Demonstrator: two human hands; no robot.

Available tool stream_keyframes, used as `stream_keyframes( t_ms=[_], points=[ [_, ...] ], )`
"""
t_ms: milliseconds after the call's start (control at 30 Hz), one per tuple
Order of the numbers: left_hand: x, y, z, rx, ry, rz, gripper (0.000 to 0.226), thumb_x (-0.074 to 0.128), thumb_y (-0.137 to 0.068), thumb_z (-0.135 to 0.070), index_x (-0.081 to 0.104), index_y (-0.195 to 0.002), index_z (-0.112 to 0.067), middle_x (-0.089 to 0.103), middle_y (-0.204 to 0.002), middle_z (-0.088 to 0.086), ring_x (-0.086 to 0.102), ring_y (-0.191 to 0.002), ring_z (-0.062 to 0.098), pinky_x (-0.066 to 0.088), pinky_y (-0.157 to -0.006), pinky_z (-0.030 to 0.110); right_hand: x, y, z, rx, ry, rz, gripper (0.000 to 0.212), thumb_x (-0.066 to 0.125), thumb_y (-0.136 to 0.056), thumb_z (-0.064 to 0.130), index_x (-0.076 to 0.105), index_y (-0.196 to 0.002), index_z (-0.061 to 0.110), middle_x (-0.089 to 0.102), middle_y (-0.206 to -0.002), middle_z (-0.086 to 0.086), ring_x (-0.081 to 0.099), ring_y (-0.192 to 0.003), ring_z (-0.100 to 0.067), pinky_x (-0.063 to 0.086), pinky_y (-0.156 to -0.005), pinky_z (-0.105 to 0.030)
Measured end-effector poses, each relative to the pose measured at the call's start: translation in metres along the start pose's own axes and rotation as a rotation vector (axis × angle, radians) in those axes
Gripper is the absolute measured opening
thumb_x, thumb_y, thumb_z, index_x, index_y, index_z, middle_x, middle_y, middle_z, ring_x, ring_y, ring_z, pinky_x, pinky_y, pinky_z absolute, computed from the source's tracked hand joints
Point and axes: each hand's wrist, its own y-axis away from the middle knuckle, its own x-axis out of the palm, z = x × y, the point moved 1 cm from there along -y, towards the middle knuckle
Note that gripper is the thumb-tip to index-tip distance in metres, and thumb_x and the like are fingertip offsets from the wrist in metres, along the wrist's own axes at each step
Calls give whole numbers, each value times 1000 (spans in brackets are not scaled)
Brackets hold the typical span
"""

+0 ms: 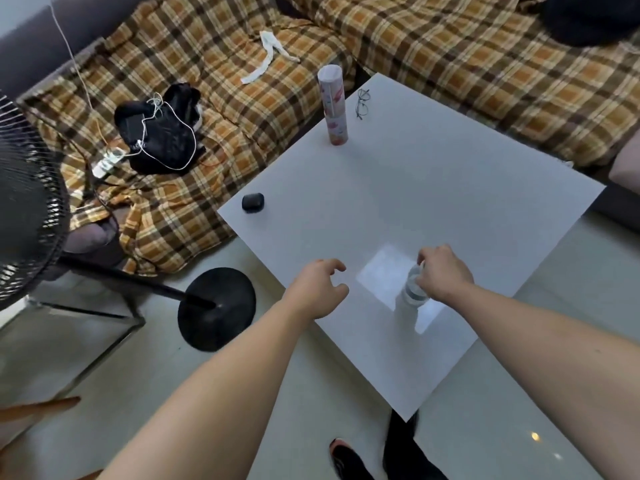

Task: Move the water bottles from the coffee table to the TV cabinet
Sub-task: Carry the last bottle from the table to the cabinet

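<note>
A clear water bottle (412,296) stands upright on the white coffee table (433,188), near its front corner. My right hand (443,275) is wrapped around the bottle's top, covering the cap. My left hand (320,289) hovers over the table's left edge, fingers curled apart, holding nothing. A tall flowery cylinder bottle (333,105) stands at the far side of the table. The TV cabinet is not in sight.
A pair of glasses (362,103) and a small black case (252,201) lie on the table. A plaid-covered sofa (207,81) wraps the far sides, with black clothes and cables on it. A black fan's base (216,306) stands on the floor at left.
</note>
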Motion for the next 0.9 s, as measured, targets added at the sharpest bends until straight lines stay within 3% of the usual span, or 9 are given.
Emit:
stream_keyframes(
  t_ms=[167, 333, 600, 767, 900],
  points=[
    [-26, 0, -11, 62, -5, -8, 41, 53, -86, -34, 48, -126, -31, 48, -129, -3, 54, -106, 18, 50, -89, 40, -30, 8, 13, -31, -60, -61, 32, 50, -83, 12, 60, -113, 17, 51, -120, -10, 57, -93, -31, 43, -72, -33],
    [-44, 0, -39, 275, -44, -16, 41, 55, -86, -29, 51, -126, -24, 51, -127, 3, 54, -110, 22, 47, -93, 38, -59, 47, 28, -69, -47, -177, 30, 58, -86, 23, 60, -115, 18, 55, -117, -8, 59, -101, -29, 47, -77, -35],
    [-40, 39, -66, 587, -51, 61, 41, 56, -84, -28, 51, -125, -22, 52, -126, 6, 55, -105, 24, 47, -88, 36, -86, 165, 30, 71, -145, -368, 32, 63, -78, 22, 62, -109, 18, 55, -109, -7, 57, -99, -27, 47, -82, -33],
    [-12, 83, -86, 731, -146, 138, 40, 56, -83, -29, 52, -123, -24, 53, -124, 3, 56, -107, 22, 47, -93, 41, -90, 260, 3, 231, -133, -493, 33, 62, -78, 25, 61, -111, 21, 54, -106, -3, 57, -96, -27, 43, -72, -31],
    [16, 136, -125, 888, -205, 156, 40, 57, -83, -31, 53, -123, -24, 55, -124, 3, 57, -105, 22, 48, -89, 37, -85, 346, -37, 382, -165, -540, 25, 60, -77, 25, 61, -102, 20, 44, -96, -2, 55, -81, -28, 43, -63, -30]
  ],
)
